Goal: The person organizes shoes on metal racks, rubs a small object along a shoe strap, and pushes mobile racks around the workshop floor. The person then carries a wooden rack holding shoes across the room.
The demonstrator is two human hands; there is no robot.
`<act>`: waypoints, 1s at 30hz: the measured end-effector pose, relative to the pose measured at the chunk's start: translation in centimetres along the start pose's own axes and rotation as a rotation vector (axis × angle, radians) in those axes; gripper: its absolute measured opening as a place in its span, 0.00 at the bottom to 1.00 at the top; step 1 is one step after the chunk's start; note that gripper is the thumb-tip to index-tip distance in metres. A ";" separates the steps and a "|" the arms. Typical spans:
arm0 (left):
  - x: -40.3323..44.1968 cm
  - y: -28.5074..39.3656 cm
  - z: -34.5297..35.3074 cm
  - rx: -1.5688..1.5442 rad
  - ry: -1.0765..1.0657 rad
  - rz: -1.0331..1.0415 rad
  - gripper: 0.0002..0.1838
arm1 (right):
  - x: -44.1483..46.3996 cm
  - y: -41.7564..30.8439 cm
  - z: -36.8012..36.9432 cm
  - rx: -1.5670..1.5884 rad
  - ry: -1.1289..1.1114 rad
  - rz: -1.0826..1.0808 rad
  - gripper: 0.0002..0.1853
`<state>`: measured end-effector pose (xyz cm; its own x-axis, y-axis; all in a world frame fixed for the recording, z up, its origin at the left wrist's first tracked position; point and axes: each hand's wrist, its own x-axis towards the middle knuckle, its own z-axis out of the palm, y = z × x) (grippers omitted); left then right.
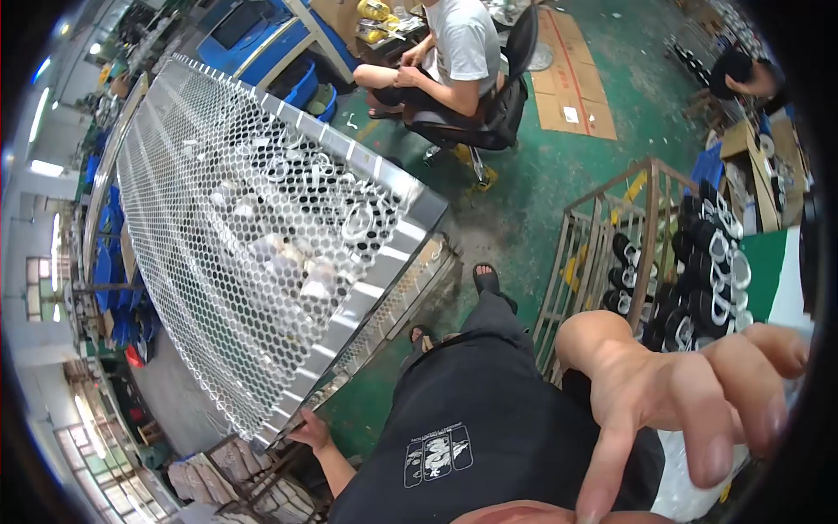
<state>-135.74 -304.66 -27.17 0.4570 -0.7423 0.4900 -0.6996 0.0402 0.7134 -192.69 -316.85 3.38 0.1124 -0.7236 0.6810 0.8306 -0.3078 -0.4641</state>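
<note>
A large metal mesh panel (236, 236) with honeycomb holes and a bright metal rim slants across the left half. My left hand (310, 432) grips its near lower corner, thumb at the rim and the other fingers partly hidden. White and pale pieces, some ring-like, show through the holes; I cannot make out their kind. My right hand (690, 393) is raised close to the camera on the right, fingers spread and curving downward, with nothing visible in them. Its thumb points down toward the bottom edge of the view.
A person (458, 52) sits on a black chair (497, 113) beyond the panel. Black-and-white shoes (711, 262) hang at right, by a rusty metal rack (602, 227). Flat cardboard (572, 79) lies on the green floor. Another person (742, 79) stands far right. Blue bins (305, 87) stand behind.
</note>
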 end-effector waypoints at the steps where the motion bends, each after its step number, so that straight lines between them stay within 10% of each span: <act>1: -0.4 1.2 0.8 -0.045 0.128 -0.060 0.18 | 0.4 -0.2 -1.8 0.012 -0.003 -0.008 0.39; 4: -0.9 -0.8 -1.0 0.180 0.170 -0.151 0.40 | 1.8 1.0 -7.1 0.010 0.054 -0.104 0.40; 6: 0.6 5.4 0.3 -0.168 0.473 0.054 0.36 | 2.2 3.3 -10.8 -0.073 0.209 -0.234 0.41; 12: 5.1 21.8 5.2 0.500 0.505 0.423 0.26 | 0.6 12.9 -18.0 -0.950 -0.092 0.155 0.45; 30: 8.3 25.6 12.5 0.663 0.325 0.536 0.20 | -0.9 18.5 -19.4 -0.693 -0.010 0.165 0.59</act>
<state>-156.73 -318.17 -11.04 0.0417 -0.5058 0.8616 -0.9893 -0.1415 -0.0352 -187.95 -333.88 -16.81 0.2146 -0.7898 0.5746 0.2651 -0.5191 -0.8126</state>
